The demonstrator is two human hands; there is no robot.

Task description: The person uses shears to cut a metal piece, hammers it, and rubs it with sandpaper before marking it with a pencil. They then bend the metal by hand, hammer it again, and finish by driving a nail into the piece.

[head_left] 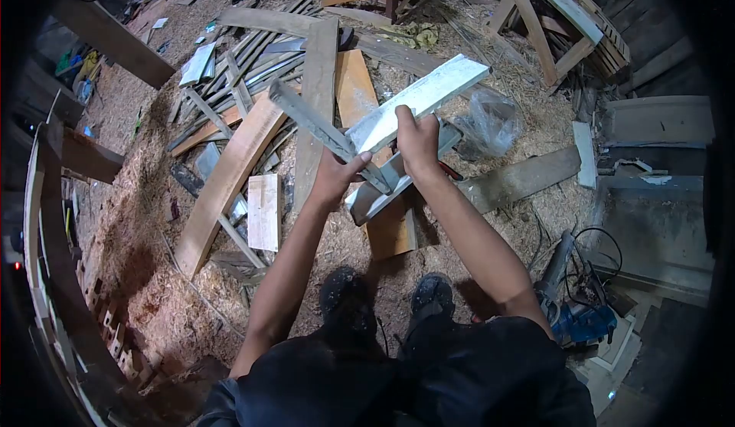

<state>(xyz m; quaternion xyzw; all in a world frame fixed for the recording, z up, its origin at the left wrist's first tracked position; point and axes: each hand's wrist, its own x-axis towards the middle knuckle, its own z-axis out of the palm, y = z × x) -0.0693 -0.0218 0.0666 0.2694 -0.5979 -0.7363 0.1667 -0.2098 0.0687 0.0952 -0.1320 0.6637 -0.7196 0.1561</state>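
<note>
My right hand (pixel 418 143) is closed around the edge of a pale, whitish board (pixel 421 96), its thumb on the upper face. My left hand (pixel 338 176) is closed on a narrow grey strip (pixel 310 118) that crosses the near end of the board at an angle, thumb lying over it. Whether the strip is wood or a tool, I cannot tell. Below both hands is another length of wood (pixel 375 197) with a pale edge, partly covered by them. An orange-brown board (pixel 392 235) lies on the ground under it.
Sawdust and shavings cover the ground around my shoes (pixel 432 295). A curved plank (pixel 230 174), a small pale block (pixel 264 212) and a pile of sticks (pixel 264 67) lie ahead-left. A clear plastic bag (pixel 490 124) is ahead-right; a blue corded power tool (pixel 586 323) rests at lower right.
</note>
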